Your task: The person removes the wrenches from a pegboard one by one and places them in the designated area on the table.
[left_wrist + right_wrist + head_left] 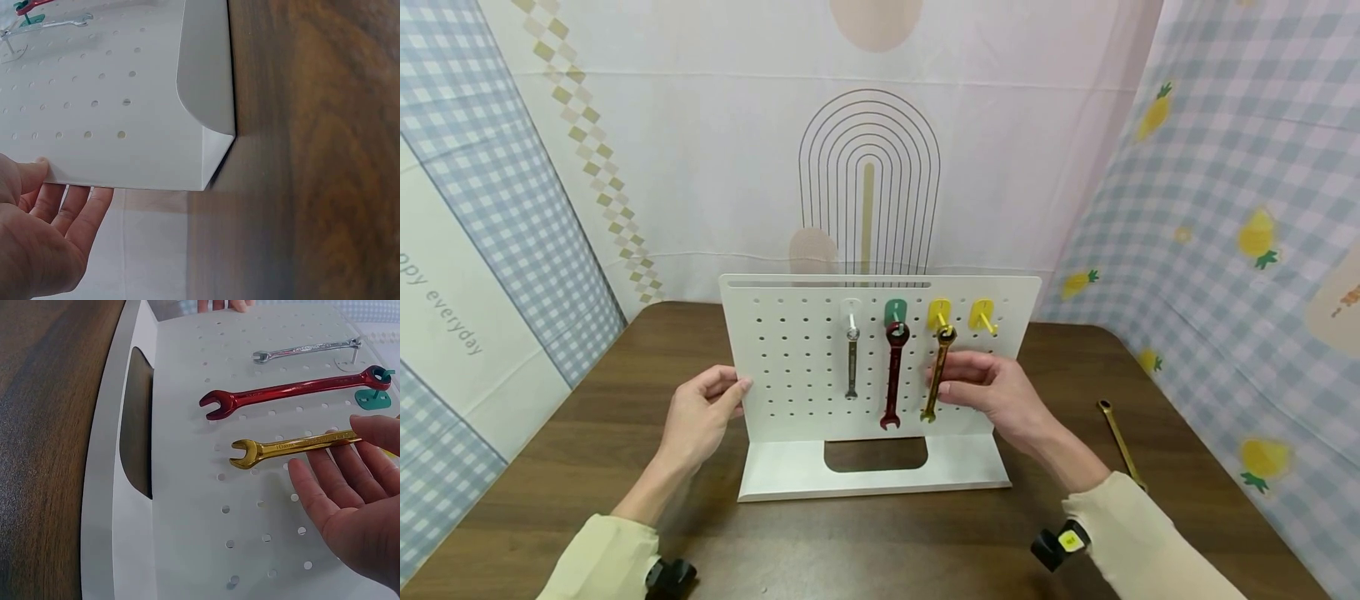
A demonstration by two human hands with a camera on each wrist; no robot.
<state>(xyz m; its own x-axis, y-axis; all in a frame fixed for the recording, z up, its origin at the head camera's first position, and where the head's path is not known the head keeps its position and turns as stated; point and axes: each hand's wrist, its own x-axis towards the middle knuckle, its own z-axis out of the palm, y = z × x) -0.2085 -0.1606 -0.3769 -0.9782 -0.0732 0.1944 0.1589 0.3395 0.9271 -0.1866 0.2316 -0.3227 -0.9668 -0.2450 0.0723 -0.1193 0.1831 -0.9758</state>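
A white pegboard point(805, 350) on a flat base stands upright on the table. At its left edge, my left hand point(700, 412) pinches the board, thumb in front and fingers behind. A gold combination wrench point(936, 379) hangs by its ring end on a yellow hook point(939, 314). My right hand point(992, 392) holds this wrench loosely along its shaft, fingers behind it and thumb at its near side; "10MM" reads near the open jaw in the right wrist view. Beside it a larger red wrench point(893, 379) hangs on a green hook point(895, 310), and a small silver wrench point(852, 367) on a clear hook.
Right of the gold wrench, another yellow hook point(982, 316) bears nothing. A second gold wrench point(1122, 442) lies on the brown wooden table point(865, 550) at the right, by the right sleeve. A cutout point(876, 455) opens in the base. Patterned curtains point(700, 167) enclose the table.
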